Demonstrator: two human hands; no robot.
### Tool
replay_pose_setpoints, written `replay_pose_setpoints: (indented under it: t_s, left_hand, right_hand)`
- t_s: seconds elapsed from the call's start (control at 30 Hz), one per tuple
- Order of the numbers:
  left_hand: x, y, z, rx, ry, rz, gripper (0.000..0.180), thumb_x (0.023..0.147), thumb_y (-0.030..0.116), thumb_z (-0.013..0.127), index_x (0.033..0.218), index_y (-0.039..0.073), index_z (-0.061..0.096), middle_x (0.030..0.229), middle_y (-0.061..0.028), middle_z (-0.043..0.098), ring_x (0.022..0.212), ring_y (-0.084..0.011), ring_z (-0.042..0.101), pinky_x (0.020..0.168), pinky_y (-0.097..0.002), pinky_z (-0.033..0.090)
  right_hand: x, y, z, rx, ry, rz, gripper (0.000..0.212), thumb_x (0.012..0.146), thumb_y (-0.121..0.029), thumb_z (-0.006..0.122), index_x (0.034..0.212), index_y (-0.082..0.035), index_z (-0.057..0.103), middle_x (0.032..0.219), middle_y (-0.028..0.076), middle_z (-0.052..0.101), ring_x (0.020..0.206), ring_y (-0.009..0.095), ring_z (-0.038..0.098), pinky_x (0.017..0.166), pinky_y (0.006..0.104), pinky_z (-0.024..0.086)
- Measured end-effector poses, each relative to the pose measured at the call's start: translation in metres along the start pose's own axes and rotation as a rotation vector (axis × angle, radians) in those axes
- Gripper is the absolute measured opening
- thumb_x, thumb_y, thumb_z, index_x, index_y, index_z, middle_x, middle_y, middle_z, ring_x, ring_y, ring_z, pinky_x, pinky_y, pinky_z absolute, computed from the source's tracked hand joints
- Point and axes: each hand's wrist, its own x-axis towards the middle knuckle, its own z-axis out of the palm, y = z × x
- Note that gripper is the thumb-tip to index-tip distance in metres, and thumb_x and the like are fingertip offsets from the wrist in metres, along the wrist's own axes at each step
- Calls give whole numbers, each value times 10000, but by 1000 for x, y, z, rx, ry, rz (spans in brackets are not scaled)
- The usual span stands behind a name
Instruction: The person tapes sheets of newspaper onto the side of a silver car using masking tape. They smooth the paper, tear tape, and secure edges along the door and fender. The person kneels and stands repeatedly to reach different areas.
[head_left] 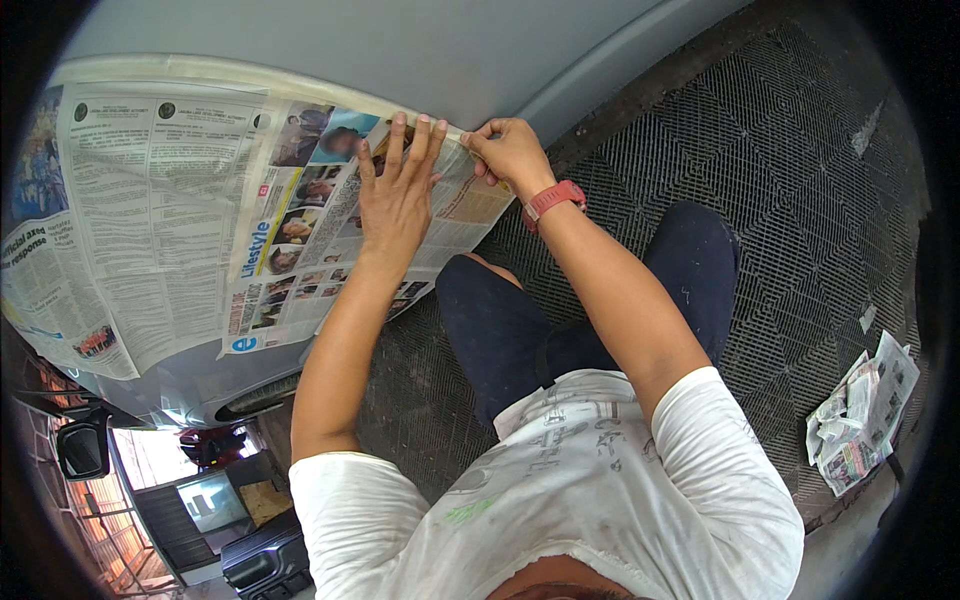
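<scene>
Newspaper sheets (165, 190) cover a grey-blue car body panel (400, 45). A pale strip of masking tape (250, 76) runs along their upper edge. My left hand (393, 200) lies flat on the newspaper, fingers spread, with its fingertips up at the taped edge. Just to its right, my right hand (510, 158) is closed, thumb and fingers pinched at the end of the tape by the paper's corner. Its fingers partly hide what they pinch. A red watch (553, 203) circles my right wrist.
Below the panel spreads a dark ridged floor mat (800, 190). Crumpled newspaper (860, 415) lies on it at the right. My bent knees (490, 310) are close under the newspaper's lower right edge. A black side mirror (82, 445) and a dark case-like object (265, 560) show at lower left.
</scene>
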Motion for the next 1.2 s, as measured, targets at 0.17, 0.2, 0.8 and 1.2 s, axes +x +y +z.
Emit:
replay_pose_setpoints:
  t_s: [0.17,0.2,0.8,1.2]
  left_hand:
    - [0,5,3,-49,-10,6,852,1039,426,688,1790,319,301,1836,6,244,1728,-291,140,1366,-699,16]
    - [0,7,5,-65,-6,5,855,1038,421,690,1791,318,297,1837,4,243,1728,-294,138,1365,-700,24]
    - [4,34,22,-112,-32,8,861,1052,433,671,1800,280,274,1845,-12,226,1729,-322,138,1363,-700,55]
    - [-8,80,58,-109,-104,-30,964,1037,473,693,1818,229,183,1881,-30,109,1742,-345,30,1374,-671,45]
  right_hand:
    - [-2,-1,-1,8,-3,15,273,1009,-260,797,949,6,784,688,103,764,540,172,711,551,338,577]
    - [-1,-1,-1,5,-1,12,272,1010,-260,796,948,5,784,687,103,764,540,172,711,550,339,577]
    - [12,103,7,597,211,265,260,1035,-182,730,871,19,717,656,70,647,487,171,586,449,342,449]
    - [-67,183,-113,296,258,319,181,1098,-173,658,1044,-16,730,715,44,653,530,126,568,513,307,464]
